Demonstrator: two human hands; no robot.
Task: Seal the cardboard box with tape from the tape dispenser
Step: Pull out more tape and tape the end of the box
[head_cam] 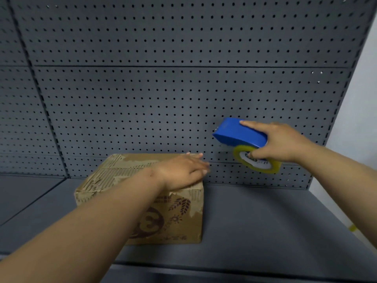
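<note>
A worn brown cardboard box (114,180) with torn top paper and printed side stands on the grey shelf, its flaps down. My left hand (183,170) lies flat on the box's top right edge, fingers together and reaching past the corner. My right hand (279,142) holds a blue tape dispenser (238,132) in the air to the right of the box and above its top. A yellowish tape roll (263,166) sits in the dispenser under my palm. The dispenser's nose points left toward the box, apart from it.
A dark grey pegboard wall (163,88) rises right behind the box. The grey shelf surface (265,221) stretches to the right and front. A white wall (363,99) and a pale floor with a yellow mark lie at the far right.
</note>
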